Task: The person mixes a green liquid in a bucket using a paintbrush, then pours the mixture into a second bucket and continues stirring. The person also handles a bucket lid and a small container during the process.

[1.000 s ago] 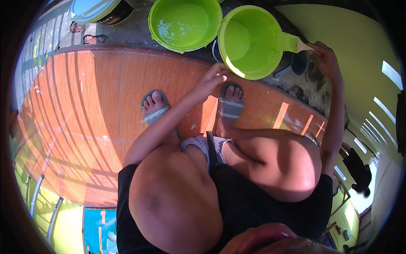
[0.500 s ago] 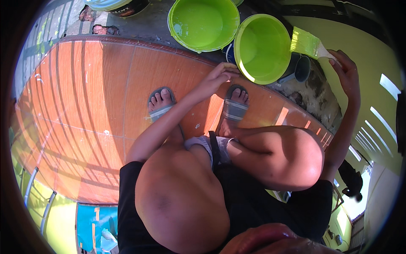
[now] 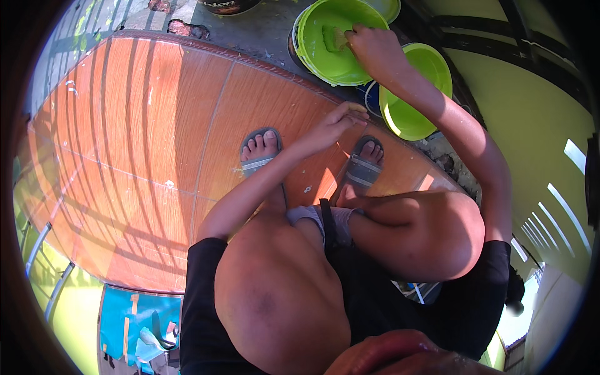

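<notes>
My right hand (image 3: 377, 52) grips a paintbrush (image 3: 332, 39), its bristles covered in lime-green paint and resting inside the left paint bucket (image 3: 309, 51). Most of the brush handle is hidden by my fingers. Green paint coats the inside of this bucket. Just to its right stands a second bucket (image 3: 403, 119), also green inside and partly covered by my right forearm. My left hand (image 3: 340, 122) hovers over the tiled floor close to the second bucket, its fingers loosely bent and apart, holding nothing.
Orange wood-look tiles (image 3: 150, 125) stretch to the left, striped with shadows. A dark bucket (image 3: 229, 5) stands at the far edge on rough concrete. A yellow-green wall (image 3: 531, 119) rises on the right. My sandalled feet (image 3: 259, 147) are below the buckets.
My right hand has carried the brush from beside the wall, leftward over the second bucket, into the left bucket. The view has shifted, and my left hand stays near the second bucket.
</notes>
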Demonstrator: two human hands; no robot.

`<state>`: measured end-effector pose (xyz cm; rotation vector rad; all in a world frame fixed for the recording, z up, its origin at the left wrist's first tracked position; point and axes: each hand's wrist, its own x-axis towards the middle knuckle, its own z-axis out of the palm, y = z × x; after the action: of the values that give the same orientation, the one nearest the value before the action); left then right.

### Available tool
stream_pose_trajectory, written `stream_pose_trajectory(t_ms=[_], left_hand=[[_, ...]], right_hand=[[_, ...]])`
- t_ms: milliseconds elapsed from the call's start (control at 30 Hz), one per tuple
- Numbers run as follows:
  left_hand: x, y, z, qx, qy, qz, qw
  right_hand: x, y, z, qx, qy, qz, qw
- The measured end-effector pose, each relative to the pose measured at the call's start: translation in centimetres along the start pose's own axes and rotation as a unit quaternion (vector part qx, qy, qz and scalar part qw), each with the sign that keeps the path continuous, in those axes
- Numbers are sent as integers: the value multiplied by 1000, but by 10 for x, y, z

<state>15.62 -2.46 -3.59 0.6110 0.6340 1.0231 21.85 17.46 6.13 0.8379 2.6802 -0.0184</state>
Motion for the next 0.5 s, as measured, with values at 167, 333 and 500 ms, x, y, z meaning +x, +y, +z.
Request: stream_pose_trajectory(t_ms=[167,333,500], left_hand=[[-1,-1,-4,10,-18,2,1000],[-2,0,-8,44,-24,-3,999],[0,-2,-3,25,-18,-23,999]], right_hand=[[-1,13,7,104,10,-8,995],[-49,43,-35,263,53,38,963],[-96,50,-55,420,-1,165,892]])
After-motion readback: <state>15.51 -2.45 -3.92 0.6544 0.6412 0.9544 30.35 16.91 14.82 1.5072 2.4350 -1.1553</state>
